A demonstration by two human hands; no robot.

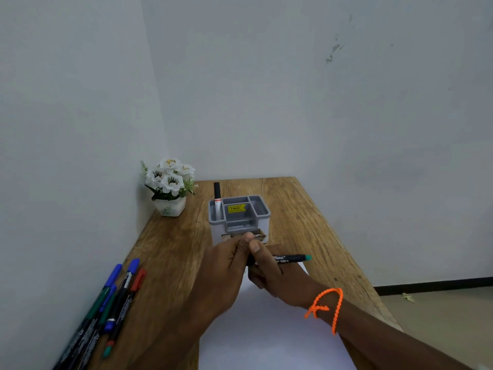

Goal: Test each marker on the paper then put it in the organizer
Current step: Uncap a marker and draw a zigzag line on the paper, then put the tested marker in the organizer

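Note:
My right hand (272, 273) grips a black marker (289, 259) with a teal end that points right. My left hand (226, 265) pinches the marker's other end, which the fingers hide, so I cannot tell if a cap is on. Both hands hover over the far edge of a white sheet of paper (266, 337) on the wooden table (170, 249). Just beyond the hands stands a grey-and-white organizer (264, 209); one black marker (217, 198) with a red band stands upright in its left compartment.
Several markers (106, 308) with blue, red and teal caps lie in a row at the table's left edge by the wall. A white pot of artificial flowers (170, 186) sits in the far left corner. The table's right edge drops to the floor.

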